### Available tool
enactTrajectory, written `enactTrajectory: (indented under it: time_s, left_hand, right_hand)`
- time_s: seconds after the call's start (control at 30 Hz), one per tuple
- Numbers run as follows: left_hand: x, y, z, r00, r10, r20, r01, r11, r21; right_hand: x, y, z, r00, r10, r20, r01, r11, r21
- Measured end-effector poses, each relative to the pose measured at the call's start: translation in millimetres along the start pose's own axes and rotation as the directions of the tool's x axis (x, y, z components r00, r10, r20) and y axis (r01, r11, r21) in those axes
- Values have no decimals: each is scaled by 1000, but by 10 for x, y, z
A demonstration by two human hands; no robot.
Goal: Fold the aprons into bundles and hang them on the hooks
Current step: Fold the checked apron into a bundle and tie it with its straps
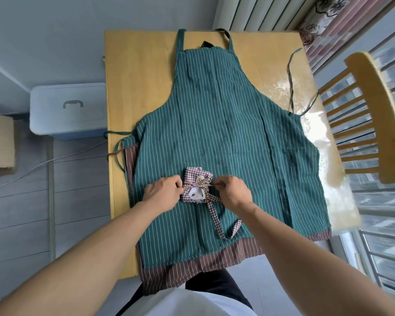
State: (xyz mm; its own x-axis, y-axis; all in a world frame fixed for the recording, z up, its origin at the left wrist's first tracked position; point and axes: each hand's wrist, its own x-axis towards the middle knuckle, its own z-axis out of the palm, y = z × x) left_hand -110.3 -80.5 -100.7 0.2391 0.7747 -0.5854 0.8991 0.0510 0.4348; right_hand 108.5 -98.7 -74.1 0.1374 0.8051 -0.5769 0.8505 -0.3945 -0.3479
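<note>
Bench surface, one yellow wooden top, is carrying everything in reach. Two full-size aprons are lying spread flat on it: one green striped apron on top, and one brown striped apron beneath it, showing only along the near hem and the left edge and hanging over the near side of the bench. One wooden chair is standing at the right by the window, one pale blue storage box is sitting on the floor at the left, and one cardboard box is sitting further left.

One checked bundle, a third apron folded small, is resting on the green apron near its middle. One cartoon face patch is showing on it; no writing is readable. One checked strap loop is trailing from it toward the person.

Left hand is pinching the tie at the bundle's left side, grip clenched on it. Right hand is pinching the tie end at the right, grip likewise clenched.
</note>
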Motion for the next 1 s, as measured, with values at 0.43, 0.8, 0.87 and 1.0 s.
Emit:
enactTrajectory:
  time_s: [0.43,0.8,0.87,1.0]
  left_hand:
    - [11,249,-55,988,-132,80,153,766,-625]
    - [-496,340,-609,978,66,200,174,281,-944]
    - [-575,420,-657,973,109,202,174,218,-960]
    - [-617,612,-690,972,112,207,173,258,-950]
  right_hand:
    - [-221,-146,239,993,26,114,-75,888,453]
    - [-589,-343,-383,904,-308,296,-89,542,836]
    - [-660,-327,-404,899,-326,291,-115,466,877]
    - [-964,-152,-463,925,-273,263,-128,428,895]
